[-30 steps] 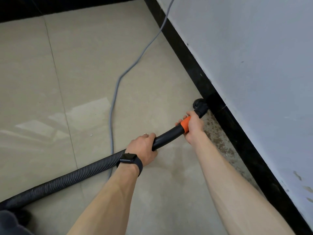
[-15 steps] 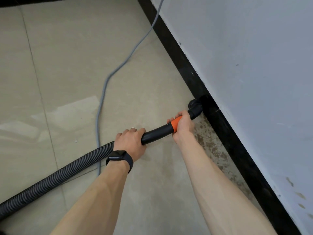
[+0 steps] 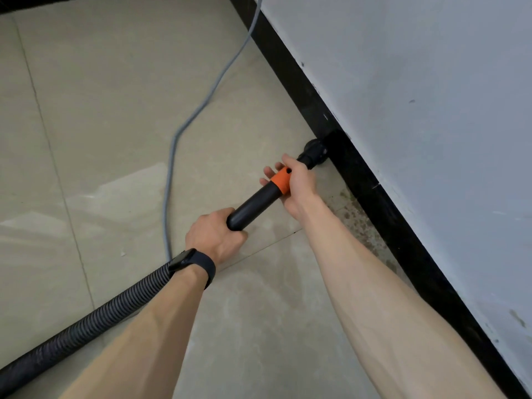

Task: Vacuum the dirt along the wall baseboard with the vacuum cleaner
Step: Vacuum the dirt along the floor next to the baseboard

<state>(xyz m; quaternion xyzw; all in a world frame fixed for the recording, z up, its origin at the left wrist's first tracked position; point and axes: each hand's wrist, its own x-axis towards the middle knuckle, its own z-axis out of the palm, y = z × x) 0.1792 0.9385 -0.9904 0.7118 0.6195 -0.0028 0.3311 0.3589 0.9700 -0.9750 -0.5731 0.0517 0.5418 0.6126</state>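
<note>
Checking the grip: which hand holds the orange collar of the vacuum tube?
The right hand, nearest the nozzle; the left hand, wearing a watch, grips the black tube farther back.

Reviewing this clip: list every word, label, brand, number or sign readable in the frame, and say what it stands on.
None can be read.
Vacuum tube and its orange collar: no print visible.
Ribbed hose: plain black.
Watch on the left wrist: screen dark, showing nothing.
Wall and black baseboard: only scuffs and specks, no lettering.
Grey cable and floor tiles: unmarked.
</note>
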